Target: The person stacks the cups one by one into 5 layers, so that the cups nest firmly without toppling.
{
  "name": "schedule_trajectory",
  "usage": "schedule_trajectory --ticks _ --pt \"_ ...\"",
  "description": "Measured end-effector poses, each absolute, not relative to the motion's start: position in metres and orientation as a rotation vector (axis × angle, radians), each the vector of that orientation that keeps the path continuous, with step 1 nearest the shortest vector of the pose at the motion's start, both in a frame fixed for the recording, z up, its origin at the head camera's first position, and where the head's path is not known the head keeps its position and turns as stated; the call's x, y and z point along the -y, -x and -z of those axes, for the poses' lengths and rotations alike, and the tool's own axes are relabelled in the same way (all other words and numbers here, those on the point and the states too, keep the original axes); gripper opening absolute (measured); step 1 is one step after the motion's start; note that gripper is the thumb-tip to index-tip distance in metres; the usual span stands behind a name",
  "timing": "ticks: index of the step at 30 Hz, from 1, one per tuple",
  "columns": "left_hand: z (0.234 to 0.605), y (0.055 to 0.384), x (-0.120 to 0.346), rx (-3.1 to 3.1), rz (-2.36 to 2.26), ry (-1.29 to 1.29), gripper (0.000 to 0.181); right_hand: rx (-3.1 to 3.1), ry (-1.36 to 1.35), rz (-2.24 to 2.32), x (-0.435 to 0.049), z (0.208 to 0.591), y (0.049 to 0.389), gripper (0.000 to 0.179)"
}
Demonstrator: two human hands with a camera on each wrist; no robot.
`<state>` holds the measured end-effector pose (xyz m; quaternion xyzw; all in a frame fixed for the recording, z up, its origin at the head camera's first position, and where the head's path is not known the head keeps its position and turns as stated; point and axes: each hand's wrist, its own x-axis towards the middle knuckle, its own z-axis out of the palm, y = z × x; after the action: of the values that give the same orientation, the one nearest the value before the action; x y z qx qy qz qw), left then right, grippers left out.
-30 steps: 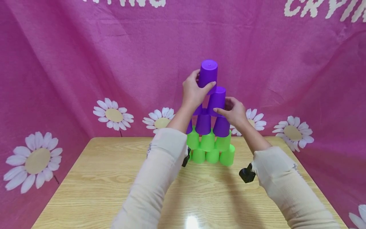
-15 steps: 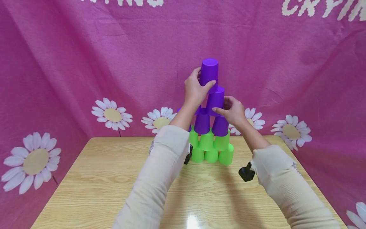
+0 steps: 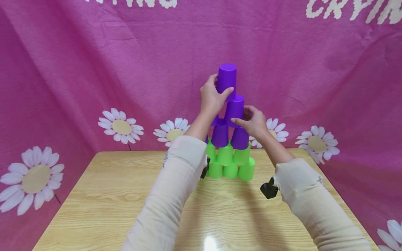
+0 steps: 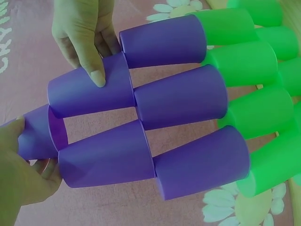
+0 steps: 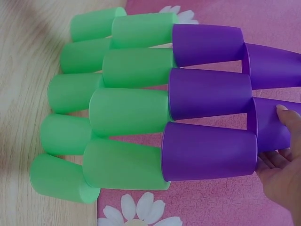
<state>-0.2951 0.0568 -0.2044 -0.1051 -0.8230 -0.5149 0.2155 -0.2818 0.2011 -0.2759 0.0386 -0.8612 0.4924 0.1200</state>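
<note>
A pyramid of upside-down cups stands near the back of the table. At its top my left hand grips a purple cup, thumb in front and fingers behind on the left. In the left wrist view that top cup overlaps the ends of the two cups below it. My right hand holds the right-hand purple cup of the row below, with its thumb across the front. Under these are a row of purple cups and two rows of green cups. My left arm hides the pyramid's left side in the head view.
The wooden table carries the pyramid close to its back edge. A pink cloth with daisies and white lettering hangs behind and at both sides. A small black device hangs at the right wrist.
The top cup has risen slightly relative to the cup below it, still in my left hand. My right hand keeps its hold. The head view has shifted a little.
</note>
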Motion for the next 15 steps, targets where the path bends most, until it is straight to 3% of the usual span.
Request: schedule_trajectory --ticks 15 --pt "0.2059 0.2957 -0.0499 2.306 1.428 0.303 0.06 2.507 -0.105 -1.458 -0.1986 0.2751 0.281 0.055"
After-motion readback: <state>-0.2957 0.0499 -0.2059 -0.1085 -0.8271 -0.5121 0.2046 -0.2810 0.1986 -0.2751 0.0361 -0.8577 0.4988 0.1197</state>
